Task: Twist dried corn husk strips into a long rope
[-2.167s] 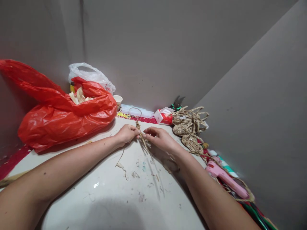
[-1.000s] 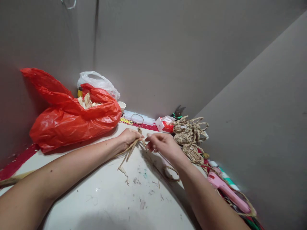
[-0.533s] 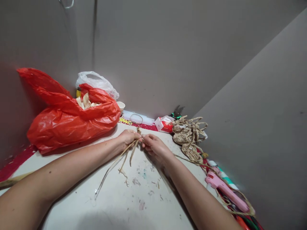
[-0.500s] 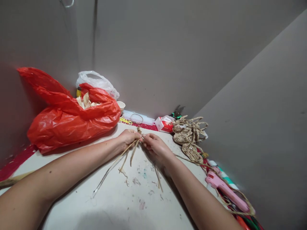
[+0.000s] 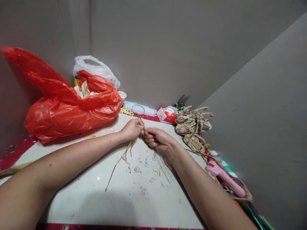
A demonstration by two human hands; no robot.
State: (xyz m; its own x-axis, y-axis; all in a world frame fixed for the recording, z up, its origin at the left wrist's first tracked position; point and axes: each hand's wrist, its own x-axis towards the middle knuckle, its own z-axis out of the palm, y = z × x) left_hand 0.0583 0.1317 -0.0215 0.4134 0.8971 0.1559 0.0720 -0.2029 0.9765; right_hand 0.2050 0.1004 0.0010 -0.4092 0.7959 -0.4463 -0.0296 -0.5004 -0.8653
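My left hand (image 5: pixel 133 129) is closed in a pinch on a small bundle of dried plant-fibre strands (image 5: pixel 125 154), whose loose ends trail down over the white board. Fingertip to fingertip with it, my right hand (image 5: pixel 157 138) is closed too, its thumb and forefinger gripping strands of the same bundle. A few thin strands (image 5: pixel 163 167) hang below my right hand. The short knotted upper end of the bundle (image 5: pixel 142 121) shows just above my fingers; the exact grip point is mostly hidden.
A red plastic bag (image 5: pixel 72 111) with pale husks (image 5: pixel 84 90) stands left. Behind are a white bag (image 5: pixel 96 68), a cup (image 5: pixel 122 95), a ring (image 5: pixel 138 109), a tissue pack (image 5: pixel 166 115) and pliers (image 5: pixel 181 103). Coiled fibre pieces (image 5: pixel 190 123) and a pink glue gun (image 5: pixel 225 179) lie right.
The right hand has turned, its fingers now curled towards the left hand. The strands have shifted; the long ones at lower left now hang differently. The view has tilted slightly down.
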